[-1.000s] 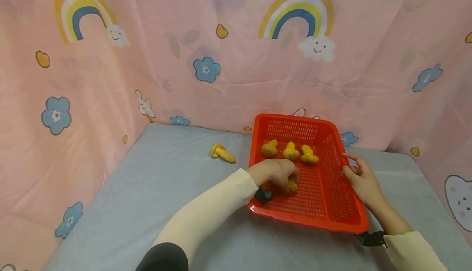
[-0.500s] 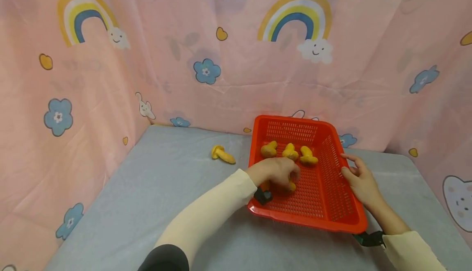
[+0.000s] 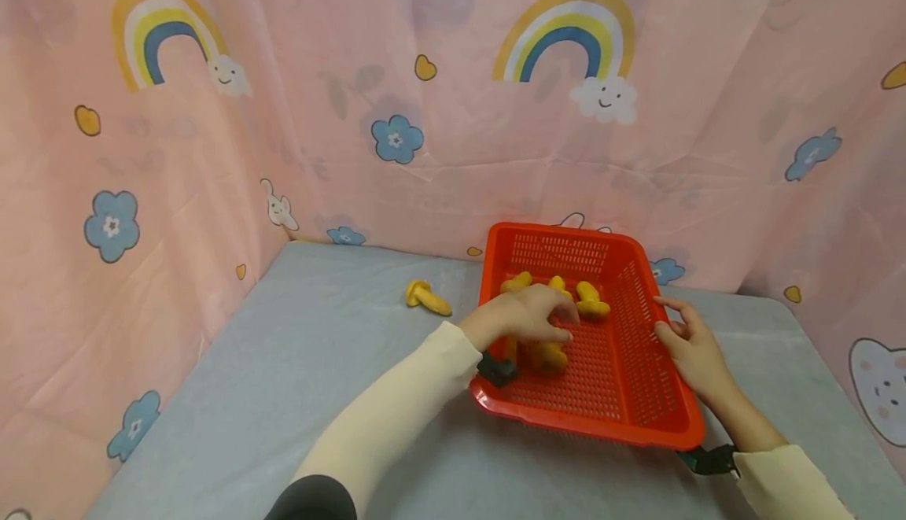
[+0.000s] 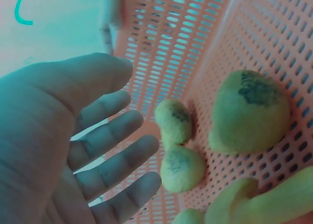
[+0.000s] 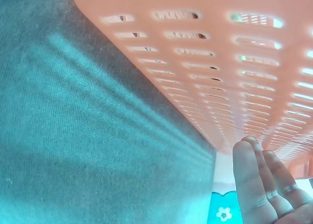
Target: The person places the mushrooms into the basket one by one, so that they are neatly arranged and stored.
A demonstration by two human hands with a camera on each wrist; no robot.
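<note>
My left hand (image 3: pixel 531 314) hovers inside the red plastic basket (image 3: pixel 594 429), palm partly facing down, fingers loose and holding nothing. Just below it lies a yellow mushroom (image 3: pixel 549 359) with a brownish cap; another mushroom (image 3: pixel 510 351) beside it is partly hidden by the wrist. A row of mushrooms lies toward the back, the right one (image 3: pixel 592 300) fully visible and the others partly covered by my hand. My right hand (image 3: pixel 697 347) holds the basket's right rim, thumb on the edge; in the right wrist view its fingers (image 5: pixel 252 185) lie along the outer wall.
A single mushroom (image 3: pixel 428 297) lies on the grey-blue tablecloth (image 3: pixel 318 363) left of the basket. A pink printed curtain (image 3: pixel 453 189) hangs right behind the table and along its sides.
My left hand has let go of the front mushroom, opened its fingers and lifted slightly up and back. My right hand stays on the rim.
</note>
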